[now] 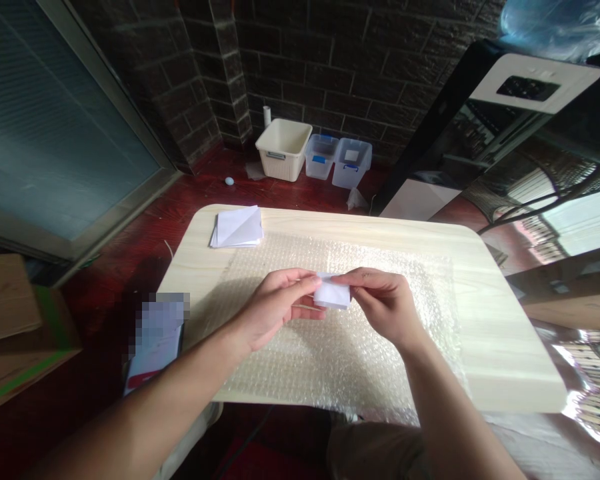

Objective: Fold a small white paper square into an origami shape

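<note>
Clock centred on the folded paper, 12 pointing away from the wearer. Nearest, at btwn 5 & 6, a clothed leg shows below the table edge. Folded paper sits btwn both hands, approx mid-table: small, plain white w/ a faint bluish cast, folded to a compact flat rectangle, a bit wider than tall in view; lower edge shows > 1 layer, slightly offset, w/ top corners partly hidden by fingertips. L hand at 9 o'clk grips its L edge, thumb on near face, other fingers below & behind, loosely spread. R hand at 3 pinches the R edge btwn thumb & curled fingers. Under them, bubble wrap covers much of the pale wood-look table; can't tell if paper touches the wrap. At 10 o'clk, a stack of white sheets, edges uneven, top one w/ a diagonal line. Beyond the table, on dark red floor: cream bin btwn 11 & 12, two clear bins w/ blue bits at 12. Farthest, dark brick wall.
</note>
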`<act>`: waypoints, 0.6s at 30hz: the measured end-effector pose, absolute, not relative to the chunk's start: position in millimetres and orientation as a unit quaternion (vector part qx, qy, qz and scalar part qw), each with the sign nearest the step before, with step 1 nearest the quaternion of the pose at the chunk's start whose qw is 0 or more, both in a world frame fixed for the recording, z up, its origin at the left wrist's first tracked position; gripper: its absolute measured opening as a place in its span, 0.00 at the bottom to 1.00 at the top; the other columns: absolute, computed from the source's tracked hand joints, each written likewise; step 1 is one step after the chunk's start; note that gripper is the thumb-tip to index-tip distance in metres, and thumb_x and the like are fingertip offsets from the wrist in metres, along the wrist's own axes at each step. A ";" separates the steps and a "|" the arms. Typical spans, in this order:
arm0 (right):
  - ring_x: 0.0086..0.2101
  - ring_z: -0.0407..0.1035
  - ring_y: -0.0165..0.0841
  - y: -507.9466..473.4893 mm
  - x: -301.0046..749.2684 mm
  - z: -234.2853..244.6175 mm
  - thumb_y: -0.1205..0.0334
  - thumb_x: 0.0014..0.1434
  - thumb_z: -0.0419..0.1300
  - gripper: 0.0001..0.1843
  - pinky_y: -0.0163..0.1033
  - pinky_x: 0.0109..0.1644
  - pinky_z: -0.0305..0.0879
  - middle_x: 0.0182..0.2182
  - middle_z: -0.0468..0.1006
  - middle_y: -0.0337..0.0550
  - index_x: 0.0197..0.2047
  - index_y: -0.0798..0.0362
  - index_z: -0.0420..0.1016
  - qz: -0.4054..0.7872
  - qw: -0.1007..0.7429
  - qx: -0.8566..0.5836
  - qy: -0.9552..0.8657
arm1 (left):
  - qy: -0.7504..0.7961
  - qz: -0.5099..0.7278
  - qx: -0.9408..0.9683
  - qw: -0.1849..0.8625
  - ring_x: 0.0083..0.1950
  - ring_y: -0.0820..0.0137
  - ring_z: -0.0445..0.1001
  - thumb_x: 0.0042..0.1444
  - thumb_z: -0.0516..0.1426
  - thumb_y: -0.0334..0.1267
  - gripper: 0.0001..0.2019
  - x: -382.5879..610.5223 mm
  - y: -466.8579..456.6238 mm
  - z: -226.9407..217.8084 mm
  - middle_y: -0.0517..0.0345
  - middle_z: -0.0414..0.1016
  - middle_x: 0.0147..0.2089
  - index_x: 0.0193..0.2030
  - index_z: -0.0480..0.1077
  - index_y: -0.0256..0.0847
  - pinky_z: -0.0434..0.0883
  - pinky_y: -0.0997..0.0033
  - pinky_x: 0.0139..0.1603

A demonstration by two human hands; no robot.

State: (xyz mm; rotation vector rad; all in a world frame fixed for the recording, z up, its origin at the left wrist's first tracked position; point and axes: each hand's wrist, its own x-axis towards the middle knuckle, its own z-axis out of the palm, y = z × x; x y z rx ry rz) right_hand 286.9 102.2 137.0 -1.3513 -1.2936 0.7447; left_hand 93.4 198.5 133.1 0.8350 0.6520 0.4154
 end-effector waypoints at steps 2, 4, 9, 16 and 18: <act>0.34 0.79 0.36 102.4 287.1 135.8 0.72 0.62 0.61 0.20 0.41 0.36 0.72 0.36 0.87 0.45 0.46 0.43 0.91 0.284 0.532 -0.565 -0.564 | 0.315 0.204 0.420 0.827 0.45 0.63 0.84 0.57 0.71 0.38 0.14 93.7 198.4 130.5 0.44 0.85 0.46 0.47 0.80 0.33 0.83 0.64 0.45; 0.34 0.79 0.36 102.1 287.2 135.5 0.72 0.62 0.62 0.19 0.41 0.36 0.72 0.36 0.87 0.46 0.46 0.43 0.91 0.279 0.523 -0.562 -0.577 | 0.334 0.222 0.436 0.805 0.44 0.64 0.84 0.54 0.73 0.37 0.16 93.7 198.8 129.2 0.44 0.86 0.45 0.48 0.80 0.32 0.83 0.66 0.45; 0.42 0.81 0.40 100.9 286.3 140.6 0.63 0.66 0.64 0.14 0.45 0.43 0.76 0.43 0.88 0.48 0.50 0.45 0.89 0.331 0.532 -0.569 -0.533 | 0.364 0.261 0.500 0.741 0.39 0.64 0.85 0.51 0.74 0.37 0.16 93.9 199.0 132.3 0.46 0.87 0.41 0.44 0.82 0.33 0.83 0.66 0.43; 0.39 0.80 0.41 102.3 283.1 143.3 0.52 0.62 0.73 0.11 0.45 0.43 0.76 0.38 0.88 0.49 0.41 0.49 0.89 0.386 0.480 -0.599 -0.511 | 0.316 0.262 0.638 0.651 0.45 0.61 0.87 0.60 0.66 0.36 0.09 93.2 188.5 133.9 0.47 0.87 0.45 0.47 0.82 0.39 0.82 0.62 0.50; 0.36 0.80 0.39 102.7 282.5 142.2 0.52 0.60 0.75 0.11 0.43 0.40 0.75 0.35 0.88 0.48 0.40 0.51 0.88 0.405 0.499 -0.590 -0.489 | 0.315 0.280 0.657 0.625 0.44 0.62 0.86 0.61 0.66 0.36 0.10 92.4 186.8 136.2 0.48 0.87 0.43 0.49 0.81 0.39 0.82 0.64 0.49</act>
